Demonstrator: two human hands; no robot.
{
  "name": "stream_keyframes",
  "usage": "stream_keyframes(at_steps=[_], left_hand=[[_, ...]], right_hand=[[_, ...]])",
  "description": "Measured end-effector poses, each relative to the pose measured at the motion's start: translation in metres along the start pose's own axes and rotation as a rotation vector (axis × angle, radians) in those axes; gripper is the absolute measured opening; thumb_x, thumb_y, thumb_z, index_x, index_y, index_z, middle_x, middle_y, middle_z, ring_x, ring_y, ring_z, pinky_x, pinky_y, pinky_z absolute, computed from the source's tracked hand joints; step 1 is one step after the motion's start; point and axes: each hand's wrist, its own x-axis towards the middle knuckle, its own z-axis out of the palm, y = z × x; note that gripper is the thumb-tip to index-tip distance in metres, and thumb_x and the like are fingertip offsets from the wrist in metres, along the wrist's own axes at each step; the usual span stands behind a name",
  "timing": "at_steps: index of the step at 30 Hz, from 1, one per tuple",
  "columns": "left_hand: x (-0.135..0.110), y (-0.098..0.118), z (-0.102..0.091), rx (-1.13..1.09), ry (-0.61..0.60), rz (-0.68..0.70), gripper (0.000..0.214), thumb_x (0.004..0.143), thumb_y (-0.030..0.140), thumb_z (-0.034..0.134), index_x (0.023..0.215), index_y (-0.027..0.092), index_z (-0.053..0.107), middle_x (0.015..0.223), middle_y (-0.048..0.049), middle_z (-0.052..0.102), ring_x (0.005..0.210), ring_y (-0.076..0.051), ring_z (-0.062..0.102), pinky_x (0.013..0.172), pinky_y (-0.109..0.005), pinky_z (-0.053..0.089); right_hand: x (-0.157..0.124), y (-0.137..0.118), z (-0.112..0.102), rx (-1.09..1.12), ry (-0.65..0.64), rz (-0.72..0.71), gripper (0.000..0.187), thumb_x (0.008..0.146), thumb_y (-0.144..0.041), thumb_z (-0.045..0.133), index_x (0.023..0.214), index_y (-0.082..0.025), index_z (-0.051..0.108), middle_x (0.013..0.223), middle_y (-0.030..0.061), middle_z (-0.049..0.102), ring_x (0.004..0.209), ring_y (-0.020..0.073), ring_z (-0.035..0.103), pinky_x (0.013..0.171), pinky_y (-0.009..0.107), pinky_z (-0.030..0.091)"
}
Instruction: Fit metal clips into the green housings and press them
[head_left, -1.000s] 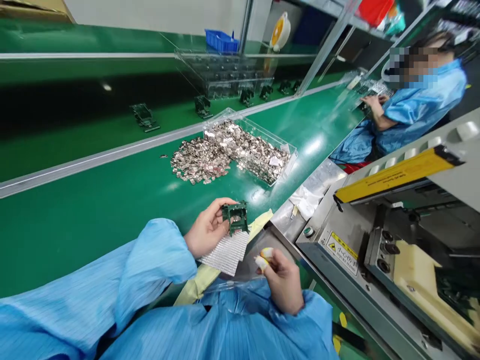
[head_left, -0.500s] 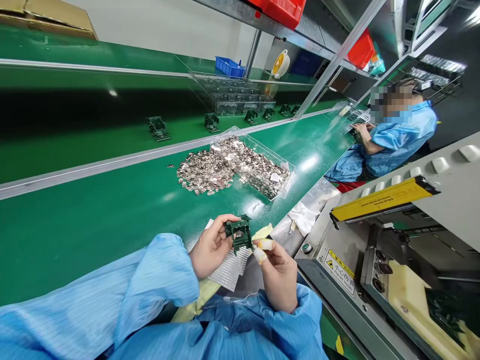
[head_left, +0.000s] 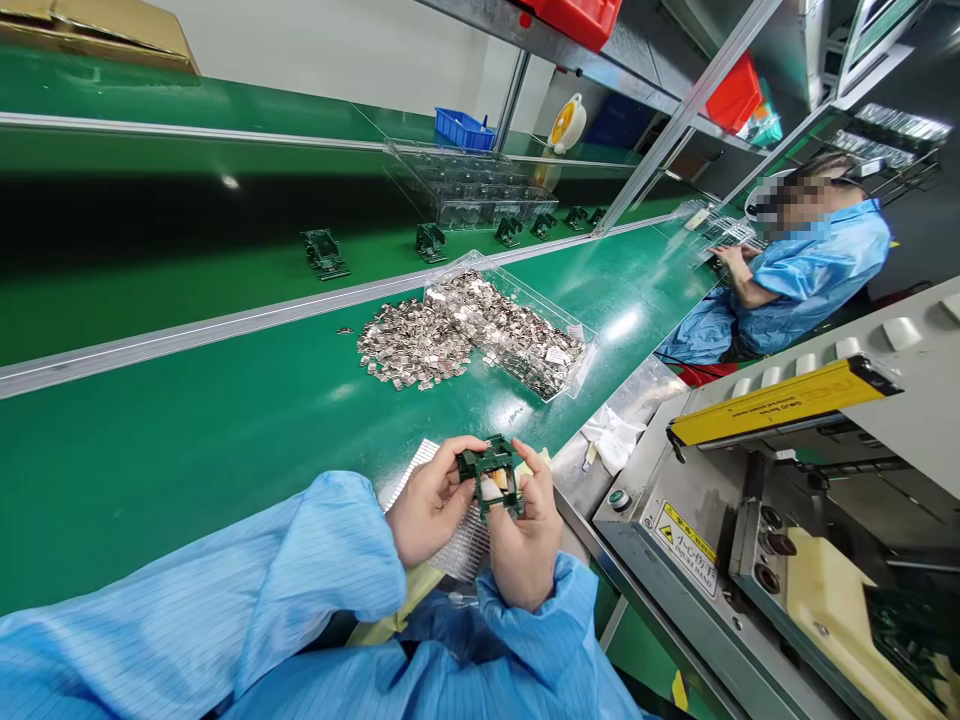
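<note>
My left hand (head_left: 427,505) and my right hand (head_left: 525,535) both grip a small dark green plastic fixture (head_left: 491,470) held just above the front edge of the green bench. The left fingers pinch its left side. On its right side the right fingers wrap around it, and the thumb, capped with a white finger cot, presses into its middle. A sheet of small silvery parts (head_left: 457,545) lies under my hands. Farther out on the bench a loose heap of small shiny metal parts (head_left: 409,345) spreads beside a clear plastic tray (head_left: 581,355) full of the same parts.
A grey press machine (head_left: 787,520) with a yellow bar stands at my right. Several dark green fixtures (head_left: 324,252) ride the conveyor behind a metal rail. Clear trays (head_left: 472,195) and a blue bin (head_left: 463,128) sit beyond. A co-worker in a blue gown (head_left: 806,275) sits at the far right.
My right hand rose from my lap to the green fixture and closed on its right side. The fixture shifted slightly right and lower, now held by both hands.
</note>
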Motion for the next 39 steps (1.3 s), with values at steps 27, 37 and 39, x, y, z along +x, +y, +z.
stream_keyframes(at_steps=[27,37,39], left_hand=[[0.027,0.088,0.056,0.337,-0.783,-0.166,0.061,0.084,0.023,0.066,0.142,0.03,0.046,0.109,-0.0069,0.072,0.095,-0.023,0.069,0.077,-0.029,0.058],[0.118,0.052,0.311,0.516,-0.838,0.425,0.073,0.065,0.038,0.082,0.129,0.013,0.055,0.132,-0.0205,0.06,0.123,-0.037,0.056,0.104,-0.048,0.045],[0.12,0.046,0.337,0.547,-0.798,0.326,0.076,0.062,0.04,0.083,0.128,0.013,0.055,0.124,-0.0199,0.064,0.116,-0.038,0.06,0.098,-0.049,0.048]], right_hand=[[-0.041,-0.004,-0.161,0.394,-0.236,0.041,0.074,0.06,-0.067,0.078,0.121,-0.029,0.061,0.118,0.0064,0.066,0.108,0.0317,0.065,0.095,0.042,0.053],[-0.113,0.035,-0.323,0.139,0.95,-0.04,0.051,0.085,-0.038,0.06,0.134,-0.028,0.05,0.139,0.0109,0.052,0.128,0.0352,0.05,0.106,0.065,0.035],[-0.106,0.039,-0.337,0.092,0.908,0.009,0.052,0.084,-0.037,0.063,0.133,-0.027,0.05,0.136,0.0122,0.054,0.123,0.0341,0.055,0.104,0.063,0.039]])
